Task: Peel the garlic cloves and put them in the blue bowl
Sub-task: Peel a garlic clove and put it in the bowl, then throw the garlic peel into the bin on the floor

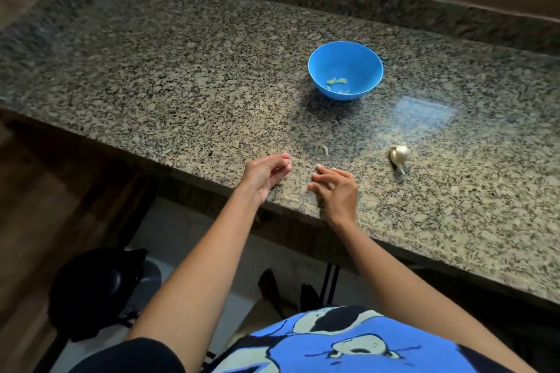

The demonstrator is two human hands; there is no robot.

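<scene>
while reaching over the near edge of the granite counter (181, 70), pinching a small pale piece (289, 164) between thumb and curled fingertips of the left hand (266, 172); too small to tell whether clove or skin. holding the right hand (336, 194) just to the right of it, close but not touching, fingers apart and loosely bent, tips down toward the stone, nothing seen in its grip.

farther off and to the right of both hands, blue bowl (345, 57) upright on the counter, with a few peeled garlic cloves (338, 82) lying at the bottom.

on the near right, well apart from the bowl, garlic bulb (399, 154) on its side on the stone, skin partly loose, stem pointing toward the near edge.

between bulb and hands, a little beyond the fingertips, one thin curved pale scrap (325, 150) flat on the counter, touching nothing else.

under the counter at the near left, dark stool (91, 291), blurred. at the very near edge of view, blue printed shirt (333, 342).
</scene>
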